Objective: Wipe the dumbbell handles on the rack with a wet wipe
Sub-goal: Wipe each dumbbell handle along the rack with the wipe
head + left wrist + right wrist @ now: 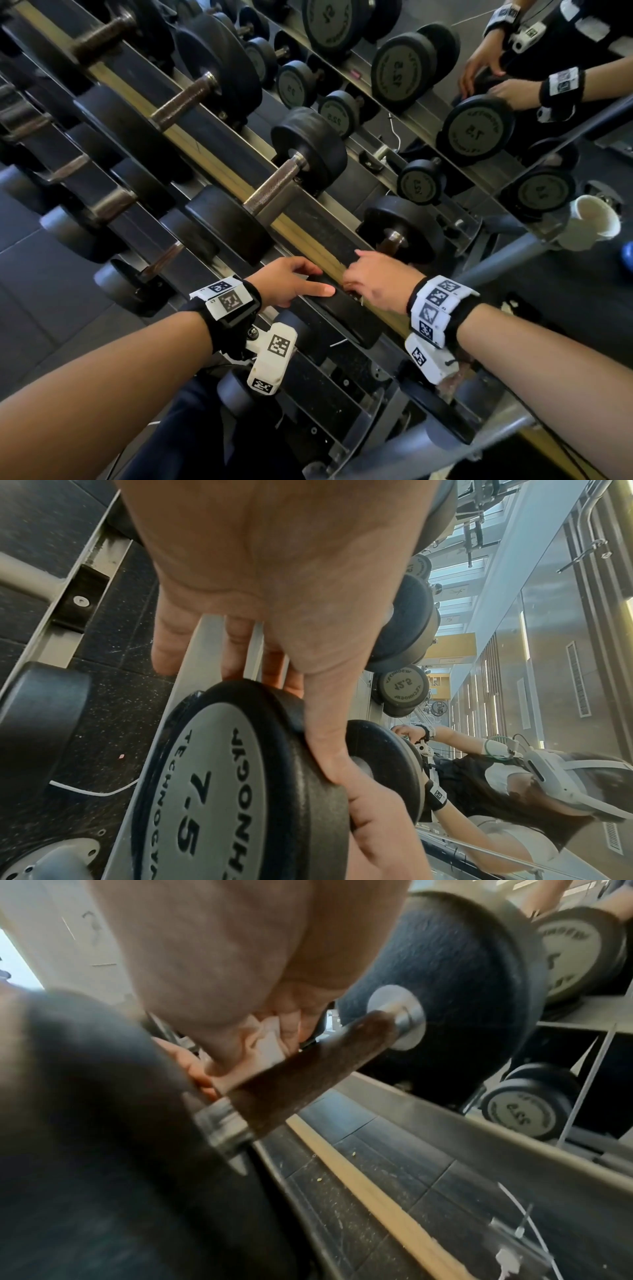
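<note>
The nearest dumbbell lies across the rack's top tier, its brown, rusty handle (pixel 308 1066) spanning two black heads. My left hand (pixel 291 284) grips the near head (pixel 222 791), marked 7.5, with the thumb laid over the rim and the fingers behind it. My right hand (pixel 370 277) sits over the handle and pinches a white wet wipe (pixel 265 1045) against the handle's near end. The far head (pixel 407 229) stands just beyond my right hand. In the head view my right hand hides most of the handle.
More dumbbells (pixel 301 164) with brown handles line the rack's upper tier to the left, and others fill the lower tier (pixel 113 202). A mirror behind shows reflected weights (pixel 404 65) and my arms. A white paper cup (pixel 596 216) sits at the right.
</note>
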The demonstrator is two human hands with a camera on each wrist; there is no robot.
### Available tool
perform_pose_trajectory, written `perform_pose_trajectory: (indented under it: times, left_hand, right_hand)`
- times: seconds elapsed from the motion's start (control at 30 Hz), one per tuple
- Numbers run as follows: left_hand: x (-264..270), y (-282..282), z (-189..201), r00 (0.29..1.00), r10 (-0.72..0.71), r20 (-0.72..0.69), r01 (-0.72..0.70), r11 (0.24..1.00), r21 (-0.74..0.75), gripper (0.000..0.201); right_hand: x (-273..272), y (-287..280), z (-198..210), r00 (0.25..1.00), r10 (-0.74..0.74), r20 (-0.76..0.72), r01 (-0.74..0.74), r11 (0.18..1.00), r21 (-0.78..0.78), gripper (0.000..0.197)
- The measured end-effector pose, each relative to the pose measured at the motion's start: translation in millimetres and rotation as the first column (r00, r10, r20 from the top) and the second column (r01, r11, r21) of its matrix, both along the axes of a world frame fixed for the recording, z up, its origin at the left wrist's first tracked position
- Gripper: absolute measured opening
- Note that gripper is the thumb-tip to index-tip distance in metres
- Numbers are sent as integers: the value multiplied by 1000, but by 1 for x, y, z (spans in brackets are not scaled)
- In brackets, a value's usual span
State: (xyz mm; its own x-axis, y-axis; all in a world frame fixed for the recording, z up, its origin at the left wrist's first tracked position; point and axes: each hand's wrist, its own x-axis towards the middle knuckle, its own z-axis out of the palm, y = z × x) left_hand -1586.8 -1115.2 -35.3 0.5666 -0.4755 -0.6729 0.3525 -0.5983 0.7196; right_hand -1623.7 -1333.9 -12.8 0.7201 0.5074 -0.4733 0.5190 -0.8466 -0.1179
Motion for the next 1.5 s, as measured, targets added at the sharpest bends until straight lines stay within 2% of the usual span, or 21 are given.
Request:
perform_pose_trajectory:
  times: [0.07,0.23,0.3,0.43,0.57,0.63,0.7,0.77,0.83,0.87,0.9,0.93,1.0,1.07,1.13,1.2,1.23,1.27,1.3,1.37,1.5]
  left_hand:
    - [0,0,0,1000,-7,-1,7,1000,-1,54]
    - [3,0,-1,999,-24,-26,24,1000,-9,55]
    - [3,0,-2,999,-18,-38,17,1000,-15,54]
    - [5,-1,-5,999,-16,-29,16,1000,-7,53]
    - [6,-1,-7,1000,-27,-10,27,1000,-14,49]
    - [6,0,-8,1000,-31,3,31,999,-17,49]
    - [6,0,-9,999,-34,8,34,999,-15,49]
    - [6,-1,-9,999,-42,13,42,999,-14,49]
    - [7,-1,-8,998,-53,33,53,999,0,48]
    - [7,-1,-8,998,-57,40,56,998,6,48]
    - [7,-2,-9,997,-57,43,56,998,7,48]
    - [8,-2,-9,998,-54,42,53,999,5,48]
    - [8,-2,-10,998,-51,39,51,999,5,48]
    - [8,-2,-10,998,-54,42,53,999,6,48]
    - [8,-2,-11,997,-55,46,55,998,-3,46]
    - [8,-1,-13,997,-57,51,58,998,-16,42]
    - [8,-1,-13,997,-55,52,56,998,-21,40]
    - [8,-1,-13,997,-52,53,54,998,-22,39]
    - [7,0,-13,997,-50,52,51,998,-23,39]
    - [7,0,-13,998,-45,41,46,999,-25,39]
    - [5,0,-11,998,-48,42,49,998,-28,38]
  right_hand:
    - [2,-4,1,1000,-21,-9,21,1000,13,30]
    - [9,-27,16,948,-283,146,294,954,-58,36]
    - [-5,-17,13,963,-259,77,262,965,-31,45]
    - [-28,-5,5,999,-50,-15,51,993,106,51]
    - [-20,-34,15,962,-153,228,161,987,-16,55]
    - [-22,-39,17,939,-235,251,257,965,-56,62]
    - [-32,-32,13,922,-276,270,280,960,22,61]
    - [-43,-23,9,936,-241,258,216,969,122,58]
    - [-51,-21,7,959,-247,142,220,959,179,54]
    - [-53,-23,8,942,-329,72,304,922,241,49]
    - [-54,-27,9,881,-471,40,432,836,339,42]
    - [-57,-31,10,769,-638,39,558,699,446,36]
    - [-63,-38,9,450,-892,35,699,376,608,29]
    - [-68,-40,1,201,-977,-67,726,103,680,27]
    - [-64,-36,-11,24,-972,-235,689,-154,708,26]
    - [-54,-28,-24,-122,-833,-539,537,-512,670,24]
    - [-50,-22,-28,-159,-724,-672,436,-662,610,21]
    - [-46,-17,-31,-161,-640,-751,348,-749,564,16]
    - [-42,-13,-34,-145,-604,-784,294,-783,548,13]
    - [-39,-9,-36,-105,-602,-791,261,-785,562,17]
    - [-37,-13,-40,-18,-679,-734,361,-689,628,16]
